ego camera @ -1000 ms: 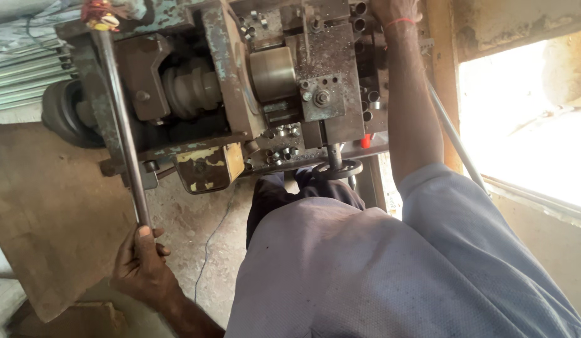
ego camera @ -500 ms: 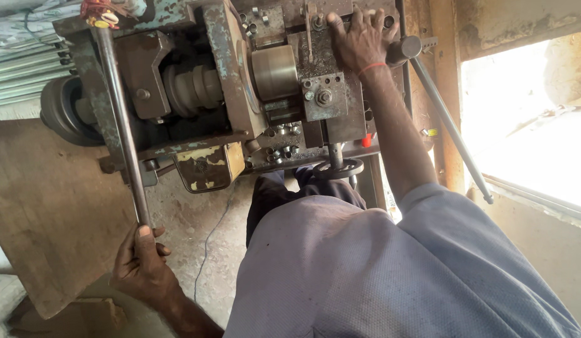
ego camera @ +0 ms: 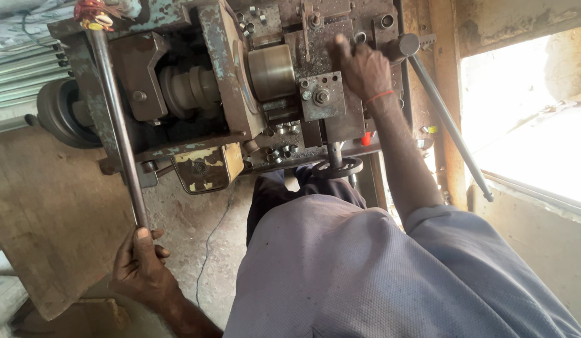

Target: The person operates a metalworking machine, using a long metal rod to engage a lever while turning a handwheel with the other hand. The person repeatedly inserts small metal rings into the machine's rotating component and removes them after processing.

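Note:
A worn metal lathe-like machine (ego camera: pixel 228 94) with chipped blue-green paint stands in front of me. My left hand (ego camera: pixel 140 266) is closed around the lower end of a long steel lever bar (ego camera: pixel 115 125) that rises to the machine's top left. My right hand (ego camera: pixel 362 66), with a red thread at the wrist, rests on the machine's tool block at the upper right, fingers spread on the metal near a round brass-coloured chuck (ego camera: pixel 271 72). Just right of that hand a second long steel lever (ego camera: pixel 444 119) slants down.
A small black handwheel (ego camera: pixel 337 168) sticks out at the machine's front, above my grey-shirted lap. A wooden board (ego camera: pixel 46 213) leans at the left. A pulley (ego camera: pixel 62 112) sits at the machine's left end. A bright window opening (ego camera: pixel 534 131) is on the right.
My right hand has come down from the top edge of view onto the tool block beside the right lever. The left hand stays gripped on the long bar.

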